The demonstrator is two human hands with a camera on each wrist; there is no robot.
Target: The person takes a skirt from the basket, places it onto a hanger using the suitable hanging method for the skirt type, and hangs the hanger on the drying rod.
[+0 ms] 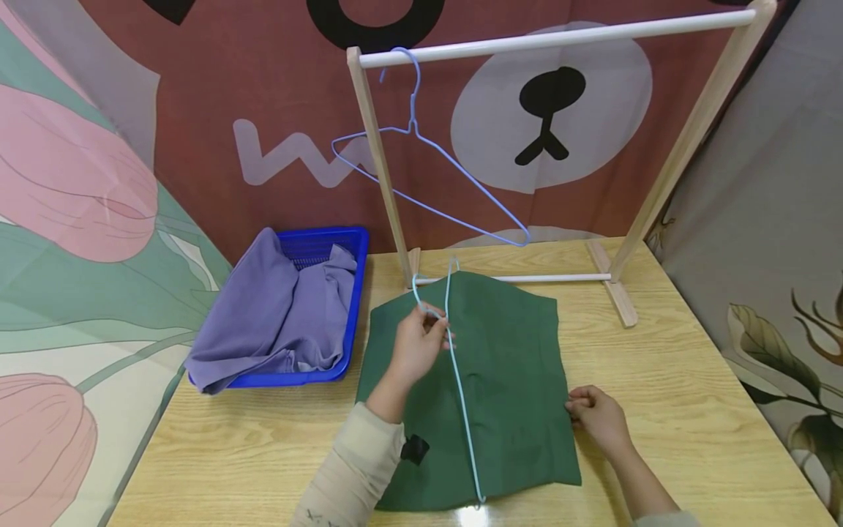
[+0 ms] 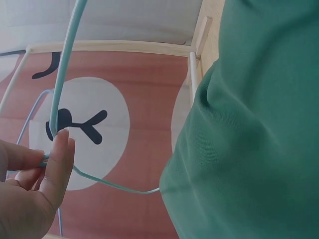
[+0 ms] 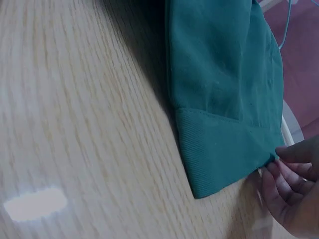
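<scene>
A green garment (image 1: pixel 514 380) is spread in the middle of the wooden table. Over it, my left hand (image 1: pixel 416 344) pinches a light blue clothes hanger (image 1: pixel 464 410) close to its hook. The hanger appears nearly edge-on, its long side running down across the cloth. In the left wrist view, thumb and fingers close around the hanger (image 2: pixel 67 64), and one end of its wire passes out of sight at the garment's edge. At the garment's right edge, my right hand (image 1: pixel 601 417) pinches the cloth; the right wrist view shows the fingertips on a stitched hem (image 3: pixel 219 149).
Left of the garment stands a blue basket (image 1: pixel 358 293) with purple cloth (image 1: pixel 263 307) in it. Behind is a wooden rack (image 1: pixel 378 161) with a white top rail (image 1: pixel 560 38); a periwinkle hanger (image 1: pixel 474 179) hangs there. A black patch (image 1: pixel 415 449) shows near the left sleeve.
</scene>
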